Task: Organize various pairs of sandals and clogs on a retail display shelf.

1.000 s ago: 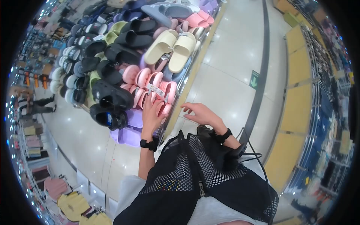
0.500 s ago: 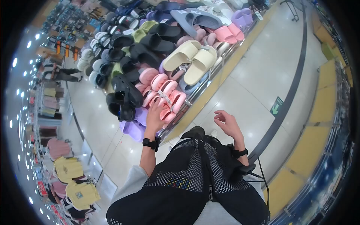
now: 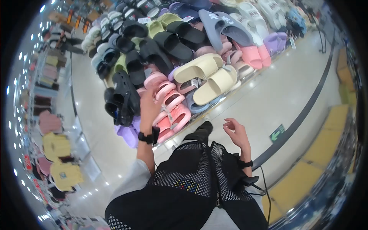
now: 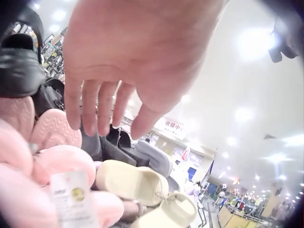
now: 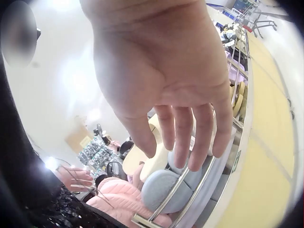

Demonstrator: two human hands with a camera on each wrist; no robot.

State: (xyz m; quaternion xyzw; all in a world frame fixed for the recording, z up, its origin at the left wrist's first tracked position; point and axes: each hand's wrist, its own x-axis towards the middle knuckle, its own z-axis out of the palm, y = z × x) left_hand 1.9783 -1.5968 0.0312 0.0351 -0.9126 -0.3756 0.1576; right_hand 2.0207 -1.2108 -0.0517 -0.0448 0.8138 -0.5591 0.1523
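Note:
My left hand (image 3: 150,106) reaches over the left side of the pink slippers (image 3: 179,115), its fingers extended and holding nothing. In the left wrist view, the fingers (image 4: 103,107) hang straight above the pile, with a white tag (image 4: 71,202) on the pink pair below. Black clogs (image 3: 127,94) lie just left of that hand, and purple slippers (image 3: 128,132) stick out under them. Past the pink ones rest cream slides (image 3: 216,85). My right hand (image 3: 237,133) hovers over the floor beside the display, fingers loosely bent around nothing.
Black, green, grey and white slides fill the display, including a large grey pair (image 3: 226,28). Metal rails (image 5: 192,187) and a yellow ledge (image 5: 266,109) edge it. Yellow shelving (image 3: 306,165) runs along the right, and a clothes rack with yellow shirts (image 3: 65,174) stands at left.
My left hand has moved away from the tagged front of the pink slippers toward their far left side. The right hand stays free while the head view has shifted and turned.

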